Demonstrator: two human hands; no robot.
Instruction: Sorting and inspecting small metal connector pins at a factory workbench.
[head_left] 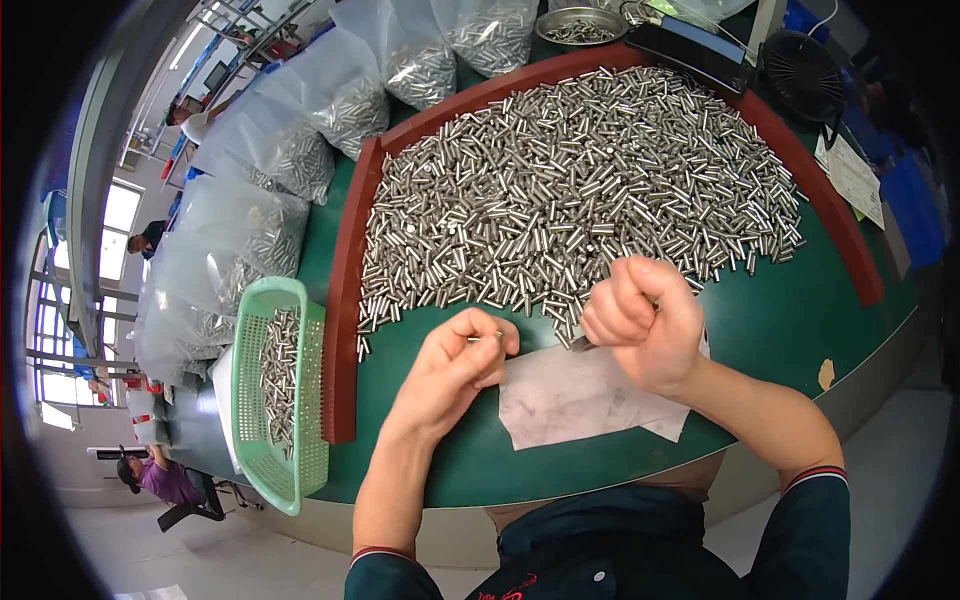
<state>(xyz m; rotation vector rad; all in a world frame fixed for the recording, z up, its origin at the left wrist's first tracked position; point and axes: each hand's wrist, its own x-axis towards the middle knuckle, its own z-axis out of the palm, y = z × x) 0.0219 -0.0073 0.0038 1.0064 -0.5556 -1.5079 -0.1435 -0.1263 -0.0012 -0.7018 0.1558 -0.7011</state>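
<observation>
A broad heap of small shiny metal pins [560, 190] covers the middle of the green table. My left hand [455, 365] is closed in a pinch at the heap's near edge, and a small metal pin [499, 335] shows between thumb and forefinger. To its right, my right hand [645, 325] is curled like a fist. A small dark tip [581, 343] shows below its fingers, but what it belongs to is hidden. Beneath and between the hands lies a smudged whitish sheet [570, 405].
Dark red wooden rails [345, 300] border the heap. Left of them stands a green plastic basket [312, 420] holding pins. Clear bags of pins [350, 105] line the far left. A metal bowl [580, 15], a phone-like black device [690, 55] and a black fan [800, 75] are behind.
</observation>
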